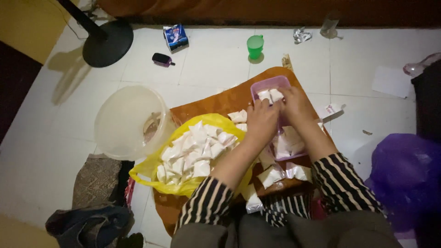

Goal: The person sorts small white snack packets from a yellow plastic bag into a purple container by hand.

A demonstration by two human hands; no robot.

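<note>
While dim light blurs the edges of the floor, its left side shows a clear plastic bucket [124, 120], whose contents are hard to make out. Just right of it, a yellow bag [149, 171] lies open on the left edge of an orange mat [220, 102], heaped with small white packets [193, 154]. The left hand [261, 120] rests at the near rim of a purple tray [271, 83], fingers curled down on a packet, though what they grip is hidden beneath the knuckles. The right hand [294, 104] sits just beside it, fingers bent into the tray over the white packets, their hold likewise hidden. The tray lies at the far edge of the mat, its long axis running away from the person; its near part is covered by both hands. More packets lie loose by the striped sleeves [342, 181].
</note>
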